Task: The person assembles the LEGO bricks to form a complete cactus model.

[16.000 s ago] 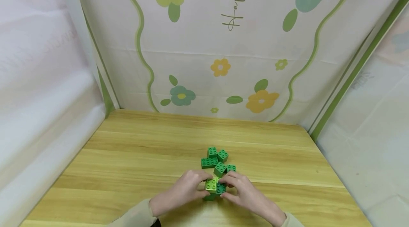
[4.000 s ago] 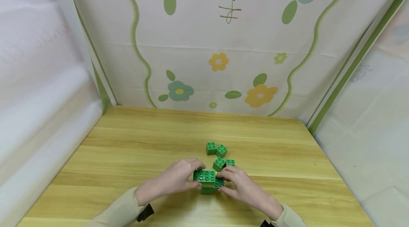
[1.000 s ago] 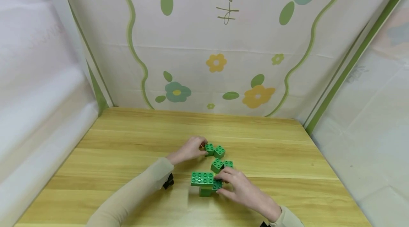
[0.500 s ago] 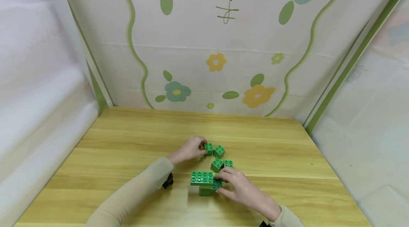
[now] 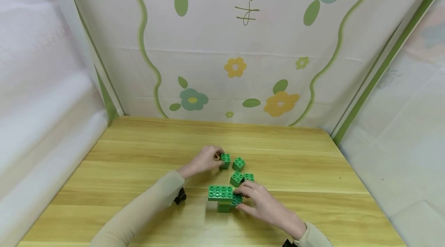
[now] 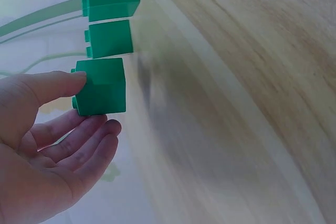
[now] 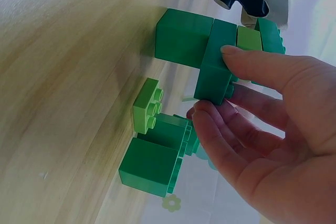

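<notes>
My left hand (image 5: 203, 160) pinches a square green toy building brick (image 5: 225, 160) near the middle of the table. In the left wrist view, the thumb lies on the studded side of that brick (image 6: 105, 88), fingers opposite. My right hand (image 5: 262, 202) holds a stack of bricks close to the front. A long green brick (image 5: 219, 193) tops this stack and overhangs to the left. In the right wrist view, thumb and fingers pinch the stack's dark green brick (image 7: 214, 61); a lime brick (image 7: 248, 38) sits between it and the top brick.
Loose square green bricks stand beyond the stack: one (image 5: 238, 164) right of the pinched brick, another (image 5: 236, 178) nearer, and a third (image 5: 248, 177) beside that. A thin lime brick (image 7: 144, 106) lies near the stack. White printed cloth (image 5: 208, 50) walls the wooden table (image 5: 146, 142).
The long green brick went from the table onto the stack. My left hand then moved to the far bricks and has just drawn one leftward, away from its neighbour. My right hand stayed at the stack.
</notes>
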### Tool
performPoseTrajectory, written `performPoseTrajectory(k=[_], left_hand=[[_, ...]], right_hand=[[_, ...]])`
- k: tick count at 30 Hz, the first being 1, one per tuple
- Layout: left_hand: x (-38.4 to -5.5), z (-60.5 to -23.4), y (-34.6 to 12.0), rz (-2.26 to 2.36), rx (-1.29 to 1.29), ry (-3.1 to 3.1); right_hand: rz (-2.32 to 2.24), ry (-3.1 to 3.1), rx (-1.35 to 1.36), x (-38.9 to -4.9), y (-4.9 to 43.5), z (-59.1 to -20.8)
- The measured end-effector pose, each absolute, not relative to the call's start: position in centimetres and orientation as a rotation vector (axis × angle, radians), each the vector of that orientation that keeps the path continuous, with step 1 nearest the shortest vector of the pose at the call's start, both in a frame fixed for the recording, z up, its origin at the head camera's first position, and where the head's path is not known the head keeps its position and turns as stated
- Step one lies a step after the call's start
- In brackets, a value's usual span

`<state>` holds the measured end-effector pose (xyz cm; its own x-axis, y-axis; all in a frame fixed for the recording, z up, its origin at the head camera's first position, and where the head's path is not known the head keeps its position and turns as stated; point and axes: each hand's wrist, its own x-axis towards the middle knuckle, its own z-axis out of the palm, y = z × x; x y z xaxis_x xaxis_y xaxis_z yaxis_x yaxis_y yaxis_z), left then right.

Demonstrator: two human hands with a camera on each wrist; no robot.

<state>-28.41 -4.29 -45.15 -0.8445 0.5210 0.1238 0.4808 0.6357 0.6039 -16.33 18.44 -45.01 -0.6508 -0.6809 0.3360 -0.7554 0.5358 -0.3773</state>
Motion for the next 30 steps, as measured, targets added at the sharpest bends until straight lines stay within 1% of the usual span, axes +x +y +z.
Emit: performPoseTrajectory(k=[14,30], left_hand=[[-26.7,-43.0,-6.6,1.092,0.926,2.796],[-24.0,-40.8,-9.0,1.061,1.065,2.854]], right_hand=[[0.752,-2.646,1.231,-16.2,18.4,-44.9],[0.769,-2.671,1.214,-16.2,18.3,-45.0]])
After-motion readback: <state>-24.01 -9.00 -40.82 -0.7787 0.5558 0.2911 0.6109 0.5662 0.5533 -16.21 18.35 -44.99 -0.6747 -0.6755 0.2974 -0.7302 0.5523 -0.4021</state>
